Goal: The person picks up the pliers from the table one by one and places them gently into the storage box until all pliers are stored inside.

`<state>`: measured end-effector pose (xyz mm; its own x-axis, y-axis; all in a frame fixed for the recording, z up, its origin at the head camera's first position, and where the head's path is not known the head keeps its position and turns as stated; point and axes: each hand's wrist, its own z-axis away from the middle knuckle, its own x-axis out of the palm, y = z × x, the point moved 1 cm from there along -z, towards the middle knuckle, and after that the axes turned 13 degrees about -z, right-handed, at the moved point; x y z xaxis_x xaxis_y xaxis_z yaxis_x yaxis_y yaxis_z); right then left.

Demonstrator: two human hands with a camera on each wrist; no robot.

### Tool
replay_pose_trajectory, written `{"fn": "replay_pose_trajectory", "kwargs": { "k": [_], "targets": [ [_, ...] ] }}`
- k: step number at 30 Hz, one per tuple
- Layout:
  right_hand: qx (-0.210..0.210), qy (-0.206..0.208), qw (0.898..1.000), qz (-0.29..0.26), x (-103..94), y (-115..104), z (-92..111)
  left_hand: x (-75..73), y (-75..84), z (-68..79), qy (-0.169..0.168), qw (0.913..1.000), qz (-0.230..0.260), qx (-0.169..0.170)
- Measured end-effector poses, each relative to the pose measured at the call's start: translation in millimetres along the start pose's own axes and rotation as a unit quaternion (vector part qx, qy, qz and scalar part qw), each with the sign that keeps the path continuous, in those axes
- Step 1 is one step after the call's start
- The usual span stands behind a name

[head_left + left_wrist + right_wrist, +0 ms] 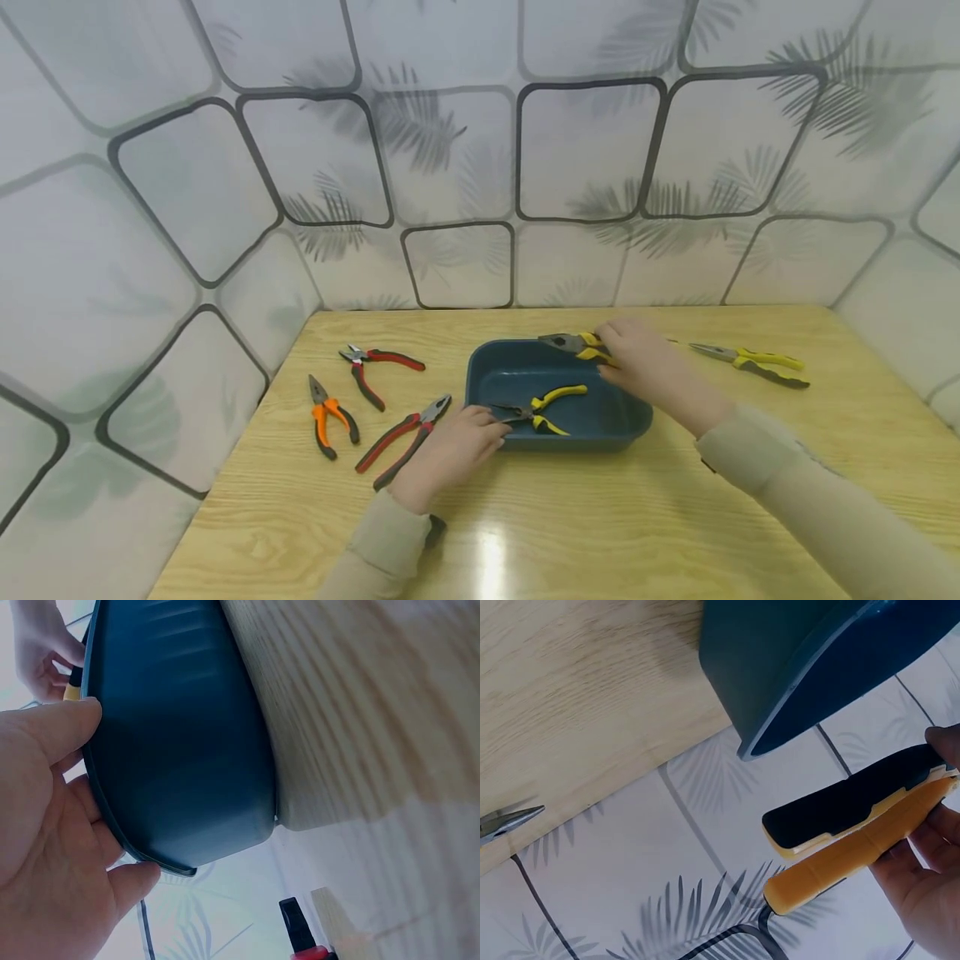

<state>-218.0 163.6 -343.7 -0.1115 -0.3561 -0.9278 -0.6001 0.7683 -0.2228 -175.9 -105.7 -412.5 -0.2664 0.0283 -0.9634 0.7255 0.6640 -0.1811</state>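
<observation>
My left hand (461, 442) grips the near-left corner of a dark blue plastic bin (570, 444), its thumb and fingers at the rim (94, 761). Inside the bin lie long-nose pliers with yellow handles (562, 392), their handles spread. Over the bin's far right side, my right hand (637, 358) holds pliers with yellow-and-black handles (847, 862). Their grey nose (561, 342) points left above the far rim, and in the right wrist view the handles stand slightly apart. My fingers and thumb are round the handles near the pivot.
Left of the bin lie orange-handled pliers (321, 408), red-and-black cutters (360, 358) and larger red-and-black pliers (420, 425), which my left arm partly overlaps. Yellow-and-grey long-nose pliers (742, 357) lie at the right. A patterned cloth (450, 167) hangs behind the wooden table (562, 525).
</observation>
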Motion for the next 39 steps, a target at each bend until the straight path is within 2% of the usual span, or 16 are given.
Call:
{"fn": "replay_pose_trajectory", "kwargs": {
  "k": [14,20,31,39],
  "targets": [
    [-0.012,-0.018,1.0,0.012,18.5,-1,-13,0.8,-0.4,0.1,-0.002,1.0,0.0,-0.002],
    [-0.01,-0.044,0.998,0.031,25.3,1,-18,-0.2,1.4,-1.2,-0.006,1.0,-0.004,-0.003],
    [-0.011,-0.147,0.988,0.054,26.7,1,-43,-0.9,-2.2,-2.3,-0.001,0.9999,-0.013,-0.003],
    [0.01,-0.237,0.968,0.085,30.7,-9,-65,-3.7,-5.2,-5.0,-0.004,1.0,-0.005,-0.003]
  ]
}}
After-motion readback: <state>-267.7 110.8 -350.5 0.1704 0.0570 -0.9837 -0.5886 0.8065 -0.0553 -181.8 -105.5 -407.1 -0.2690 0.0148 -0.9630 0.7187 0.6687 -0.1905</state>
